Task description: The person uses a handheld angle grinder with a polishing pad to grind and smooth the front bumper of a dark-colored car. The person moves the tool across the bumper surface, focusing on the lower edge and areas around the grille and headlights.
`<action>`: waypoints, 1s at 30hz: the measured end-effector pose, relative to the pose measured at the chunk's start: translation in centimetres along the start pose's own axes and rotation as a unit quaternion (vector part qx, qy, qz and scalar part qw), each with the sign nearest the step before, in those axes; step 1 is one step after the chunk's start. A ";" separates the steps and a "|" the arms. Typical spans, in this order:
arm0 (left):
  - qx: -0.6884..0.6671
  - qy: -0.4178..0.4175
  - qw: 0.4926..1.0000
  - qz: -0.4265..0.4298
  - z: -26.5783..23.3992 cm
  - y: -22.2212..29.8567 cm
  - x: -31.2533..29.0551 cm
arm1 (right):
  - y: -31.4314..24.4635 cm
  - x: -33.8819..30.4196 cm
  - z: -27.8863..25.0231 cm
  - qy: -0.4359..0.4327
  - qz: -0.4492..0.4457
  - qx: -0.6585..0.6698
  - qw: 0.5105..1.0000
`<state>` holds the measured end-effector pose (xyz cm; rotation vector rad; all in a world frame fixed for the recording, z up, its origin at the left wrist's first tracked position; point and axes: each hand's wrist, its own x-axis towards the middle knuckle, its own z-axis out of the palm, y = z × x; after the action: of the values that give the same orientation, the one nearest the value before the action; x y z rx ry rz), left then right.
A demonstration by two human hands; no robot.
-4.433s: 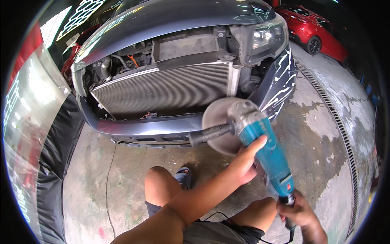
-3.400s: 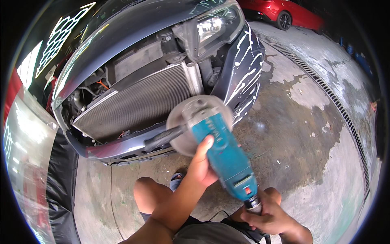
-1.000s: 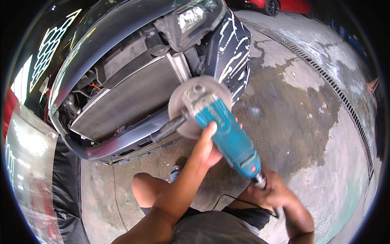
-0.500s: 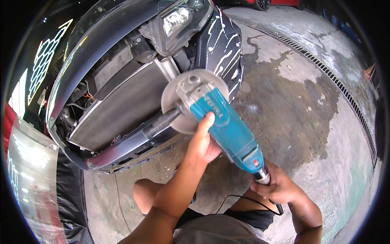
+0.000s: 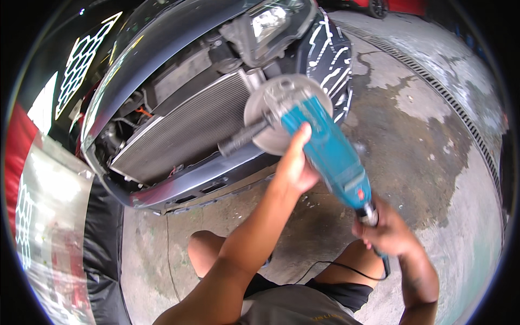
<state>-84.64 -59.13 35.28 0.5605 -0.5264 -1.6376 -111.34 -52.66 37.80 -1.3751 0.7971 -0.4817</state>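
Note:
In front of me I hold a teal corded polisher [image 5: 336, 157] with a wide, greyish round disc [image 5: 257, 108] at its far end. My left hand [image 5: 299, 169] is closed around the body behind the disc, thumb on top and fingers underneath. Behind it, my right hand [image 5: 391, 230] grips the narrow rear end. A dark side handle [image 5: 238, 142] juts left from the tool's head, with no hand on it. The disc overlaps a dark car's front end in view; whether it touches anything I cannot tell.
The car's radiator [image 5: 189, 122] is exposed above a bumper beam [image 5: 211, 170]. White streaks mark the dark corner panel [image 5: 327, 59] by the headlight [image 5: 268, 23]. The power cord [image 5: 346, 265] loops near my legs. A floor drain [image 5: 433, 81] runs along the right.
The car and surroundings have shifted rightward and slightly up in view. The polisher has moved right and slightly up with both hands, which keep their hold.

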 end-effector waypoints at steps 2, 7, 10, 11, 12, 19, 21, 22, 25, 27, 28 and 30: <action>0.014 0.025 0.999 0.015 -2.3 -2.5 -4.0 | 3.3 -1.6 0.5 -0.056 0.057 0.032 0.996; 0.064 0.083 0.993 0.056 -3.5 -3.5 -14.2 | 10.8 -2.3 5.3 -0.127 -0.098 -0.014 0.987; 0.070 0.116 0.991 0.020 -4.5 -0.4 -18.2 | 11.9 -0.9 9.4 -0.168 -0.106 -0.036 0.980; 0.080 0.153 0.984 0.050 -4.8 0.5 -19.4 | 11.6 -0.1 10.8 -0.183 -0.104 -0.039 0.977; 0.091 0.184 0.976 0.079 -5.2 1.2 -20.3 | 11.1 0.6 11.9 -0.194 -0.105 -0.046 0.974; 0.071 0.160 0.978 0.116 -7.3 0.9 -21.8 | 9.1 0.9 12.0 -0.217 -0.049 -0.067 0.973; 0.060 0.145 0.983 0.098 -6.6 -0.3 -20.0 | 10.0 -0.5 11.2 -0.173 -0.040 -0.070 0.982; 0.052 0.112 0.989 0.083 -6.6 -1.0 -18.6 | 10.5 -1.3 10.7 -0.143 -0.032 -0.071 0.987; 0.082 0.070 0.994 -0.008 -5.1 -2.2 -14.1 | 12.7 -3.5 9.2 -0.075 -0.004 0.015 0.997; 0.073 0.087 0.993 -0.031 -4.2 -3.3 -11.6 | 12.2 -4.0 9.7 -0.030 0.035 0.073 0.996; 0.068 0.103 0.992 -0.029 -3.8 -3.3 -11.4 | 11.1 -4.5 10.0 -0.011 0.064 0.086 0.994; 0.061 0.092 0.994 -0.020 -4.2 -2.9 -12.3 | 10.9 -4.6 10.8 0.000 0.083 0.093 0.992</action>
<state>-82.78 -46.63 31.02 0.8098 -0.4839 -1.5797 -107.95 -40.38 28.20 -1.1260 0.8375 -0.4154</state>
